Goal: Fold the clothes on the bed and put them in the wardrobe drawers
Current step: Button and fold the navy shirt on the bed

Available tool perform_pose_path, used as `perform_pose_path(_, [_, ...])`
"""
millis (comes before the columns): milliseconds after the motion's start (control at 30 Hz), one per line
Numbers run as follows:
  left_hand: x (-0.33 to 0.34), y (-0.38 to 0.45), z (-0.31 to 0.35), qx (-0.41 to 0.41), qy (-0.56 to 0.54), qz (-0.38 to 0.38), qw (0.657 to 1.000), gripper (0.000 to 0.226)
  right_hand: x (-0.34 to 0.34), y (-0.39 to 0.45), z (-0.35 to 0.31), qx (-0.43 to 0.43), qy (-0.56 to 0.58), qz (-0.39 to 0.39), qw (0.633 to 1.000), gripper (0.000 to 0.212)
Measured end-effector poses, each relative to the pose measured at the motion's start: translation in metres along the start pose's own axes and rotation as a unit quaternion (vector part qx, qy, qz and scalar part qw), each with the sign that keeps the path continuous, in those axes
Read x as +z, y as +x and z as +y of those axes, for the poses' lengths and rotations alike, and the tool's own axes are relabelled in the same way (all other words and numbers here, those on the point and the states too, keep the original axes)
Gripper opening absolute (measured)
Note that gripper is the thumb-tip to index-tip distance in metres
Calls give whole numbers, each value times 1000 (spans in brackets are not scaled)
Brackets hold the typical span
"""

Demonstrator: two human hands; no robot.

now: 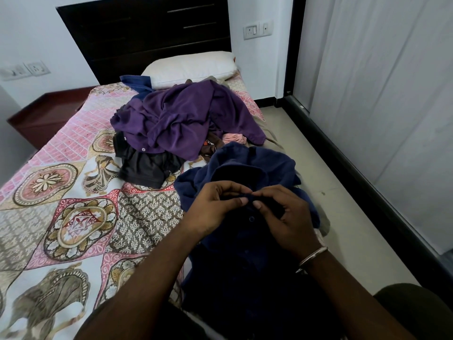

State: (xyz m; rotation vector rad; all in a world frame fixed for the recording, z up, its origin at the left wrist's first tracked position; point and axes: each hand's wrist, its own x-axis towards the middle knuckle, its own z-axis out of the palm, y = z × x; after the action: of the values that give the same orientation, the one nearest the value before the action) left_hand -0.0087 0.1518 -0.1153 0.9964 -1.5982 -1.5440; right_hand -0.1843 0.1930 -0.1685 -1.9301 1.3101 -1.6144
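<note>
no readable text, labels, brands or numbers anywhere in view: bedsheet [61, 192] carries only floral and elephant patterns, wall switch plates [257, 29] are unmarked, and the clothes show no print.

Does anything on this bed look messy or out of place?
Yes: unfolded clothes lie heaped mid-bed, a purple garment sprawled over a black one. Both hands pinch the navy shirt near its buttons.

One pillow [191, 67], two wall switch plates [257, 29] — and one heap of unfolded clothes [181, 121] on the bed [61, 192].
</note>
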Motion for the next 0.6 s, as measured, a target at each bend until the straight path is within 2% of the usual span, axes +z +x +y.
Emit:
perform_pose_path(133, [-1,0,-2,-6,5,-1,1000,21,1,1,1,2,-6,-13,1000,15])
perform_pose_path(267, [0,-1,0,-5,-9,4,1000,18,1,0,3,6,6,8,1000,13])
perform_pose_path(400, [-3,-1,1,-2,1,48,999,19,0,0,2,0,7,14,1000,12])
perform_pose_path(600, [-1,-1,-1,-4,20,68,997,10,-1,2,-3,-54,-20,-38,998,10])
